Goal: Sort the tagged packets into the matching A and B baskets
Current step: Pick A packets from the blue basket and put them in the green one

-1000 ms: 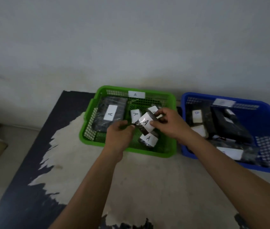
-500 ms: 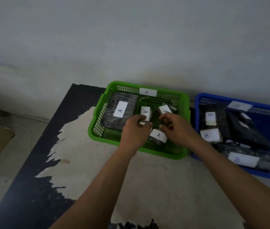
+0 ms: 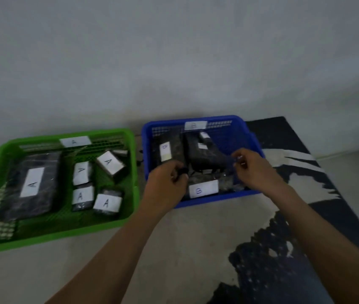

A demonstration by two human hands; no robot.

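With the A-tagged packets (image 3: pixel 106 202) settled in the green A basket (image 3: pixel 64 242), we now reach into the blue B basket (image 3: pixel 247 137), left hand (image 3: pixel 165 185) curled round a dark packet (image 3: pixel 202 156), right hand (image 3: pixel 254 170) curled, whether pinching anything we cannot tell, so sorting seems nearly finished.

- Light: dim, flat, grey-blue cast.
- Shadows: soft, faint inside green basket (image 3: pixel 42 241).
- Focus: soft throughout; tag on blue basket (image 3: pixel 146 150) far wall smeared.
- Edges: wide-angle bowing.
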